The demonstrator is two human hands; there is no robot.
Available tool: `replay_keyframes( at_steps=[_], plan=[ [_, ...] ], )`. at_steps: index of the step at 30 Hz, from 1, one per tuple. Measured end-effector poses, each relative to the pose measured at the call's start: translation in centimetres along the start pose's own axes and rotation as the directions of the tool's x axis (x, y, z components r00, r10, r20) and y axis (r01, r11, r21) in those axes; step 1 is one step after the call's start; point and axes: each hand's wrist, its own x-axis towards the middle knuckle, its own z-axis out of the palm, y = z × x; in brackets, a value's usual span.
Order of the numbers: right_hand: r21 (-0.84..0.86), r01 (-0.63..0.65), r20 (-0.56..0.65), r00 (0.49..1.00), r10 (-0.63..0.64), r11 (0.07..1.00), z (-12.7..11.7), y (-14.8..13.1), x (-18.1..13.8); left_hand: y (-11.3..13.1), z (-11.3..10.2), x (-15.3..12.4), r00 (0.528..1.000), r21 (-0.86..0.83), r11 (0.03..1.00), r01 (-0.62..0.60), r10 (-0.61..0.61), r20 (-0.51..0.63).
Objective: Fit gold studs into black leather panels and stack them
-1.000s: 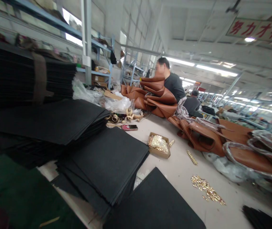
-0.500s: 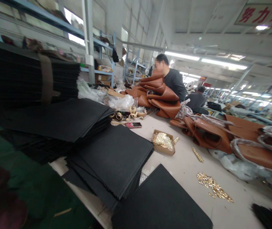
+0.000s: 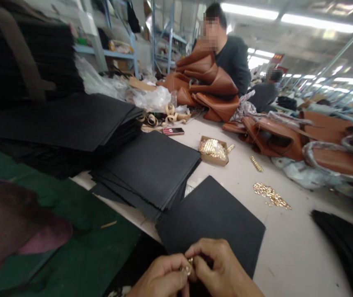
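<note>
Both my hands show at the bottom edge, pressed together over the near edge of a black sheet [image 3: 213,218]. My left hand [image 3: 161,278] and my right hand [image 3: 222,268] are closed, pinching a small gold metal fitting [image 3: 189,269] between their fingertips. A loose pile of the same gold fittings [image 3: 271,196] lies on the white table [image 3: 290,251] beyond the sheet. Farther back a small cardboard box of gold fittings [image 3: 213,149] sits open.
Stacks of black sheets [image 3: 151,169] fill the left, with a taller strapped bundle [image 3: 24,62] behind. A phone [image 3: 172,131] lies by paper curls. Brown leather bags [image 3: 275,140] cover the right. A person in dark clothes [image 3: 232,57] holds brown bags across the table.
The view has tipped downward and my two hands have come into sight at the bottom, pinching a gold fitting. The person across the table appears closer and higher in the picture.
</note>
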Motion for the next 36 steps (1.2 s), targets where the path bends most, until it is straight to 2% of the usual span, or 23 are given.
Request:
replay_keyframes(
  at_steps=[2,6,13,18,22,25,28,31,36],
  plan=[
    [0.010,-0.020,0.006,1.000,0.019,1.000,-0.1,-0.4,-0.3,0.2,0.4,0.4,0.999,-0.024,0.999,-0.025,0.026,0.029],
    [-0.016,0.044,0.028,0.999,-0.043,0.999,-0.8,-1.0,-0.8,1.1,0.7,0.5,0.999,-0.003,0.999,-0.045,0.045,0.030],
    [0.153,0.009,0.059,0.998,-0.018,0.988,-1.7,-0.6,-0.8,0.9,0.3,0.3,0.994,-0.037,0.996,-0.083,0.086,0.064],
    [0.242,-0.033,0.037,0.999,0.025,0.970,-1.7,-0.3,-0.8,0.5,0.3,0.3,0.992,-0.206,0.977,-0.053,0.076,0.105],
    [0.290,-0.097,-0.023,0.994,0.108,0.952,-1.4,0.6,-1.1,0.4,0.6,0.4,0.996,-0.338,0.941,-0.022,0.048,0.069],
    [0.293,-0.168,-0.207,0.950,0.234,0.941,-1.6,1.6,-1.5,0.5,0.5,0.4,0.999,-0.584,0.811,0.024,-0.002,0.039],
    [0.228,-0.237,-0.368,0.877,0.309,0.944,-2.0,2.8,-1.9,0.7,0.0,0.3,0.994,-0.783,0.614,0.099,-0.020,0.109],
    [0.222,-0.289,-0.420,0.834,0.359,0.931,-2.3,4.0,-2.1,0.9,-0.5,0.3,0.986,-0.857,0.492,0.152,-0.017,0.165],
    [0.336,-0.308,-0.421,0.796,0.435,0.890,-2.3,4.8,-1.7,1.4,-0.7,0.3,0.983,-0.909,0.377,0.178,-0.023,0.183]
  ],
)
